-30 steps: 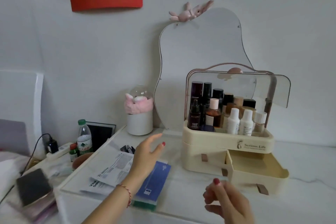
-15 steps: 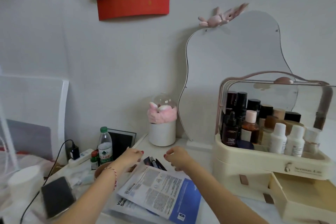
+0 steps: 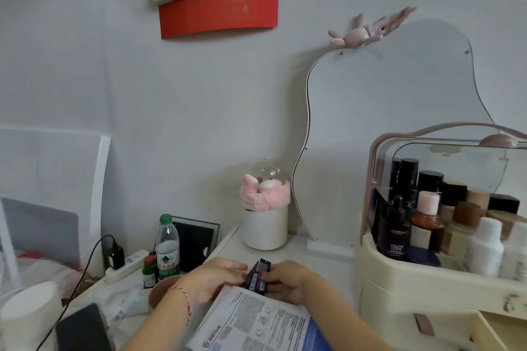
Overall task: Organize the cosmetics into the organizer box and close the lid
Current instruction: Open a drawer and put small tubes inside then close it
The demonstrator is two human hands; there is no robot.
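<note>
Small dark flat cosmetic items are pinched between my two hands at the table's back left. My left hand, with a red string bracelet at the wrist, grips them from the left. My right hand grips them from the right. The cream organizer box stands at the right, full of bottles, among them a dark dropper bottle. Its clear lid is raised, and a lower drawer is pulled out.
A printed leaflet lies under my forearms. A white cup with a pink plush and a wavy mirror stand behind. A water bottle, small green bottle, power strip, phone and paper roll crowd the left.
Both hands moved from the table front to the back left and closed on the dark cosmetic items. The view shifted left, pushing the organizer box toward the right edge.
</note>
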